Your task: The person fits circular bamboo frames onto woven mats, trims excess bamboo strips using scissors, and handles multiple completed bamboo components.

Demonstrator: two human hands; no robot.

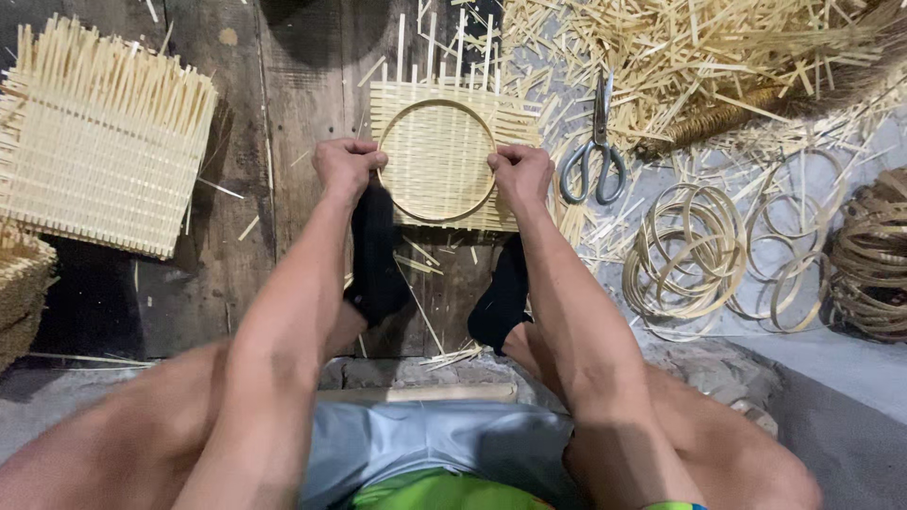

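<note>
A square woven bamboo mat (pixel 518 121) lies on the dark wooden floor with a round bamboo hoop (pixel 437 107) laid on it. My left hand (pixel 347 165) is closed on the hoop's left edge and the mat under it. At the hoop's right edge my right hand (pixel 521 173) grips in the same way. Both my feet in black socks (pixel 376 260) rest just below the mat, near its lower corners.
A stack of woven mats (pixel 99 137) lies at far left. Scissors (pixel 594 151) lie right of the mat. Loose bamboo hoops (pixel 694 250) and a bundle of rings (pixel 874 255) sit at right. Bamboo strips (pixel 680 57) are piled at top right.
</note>
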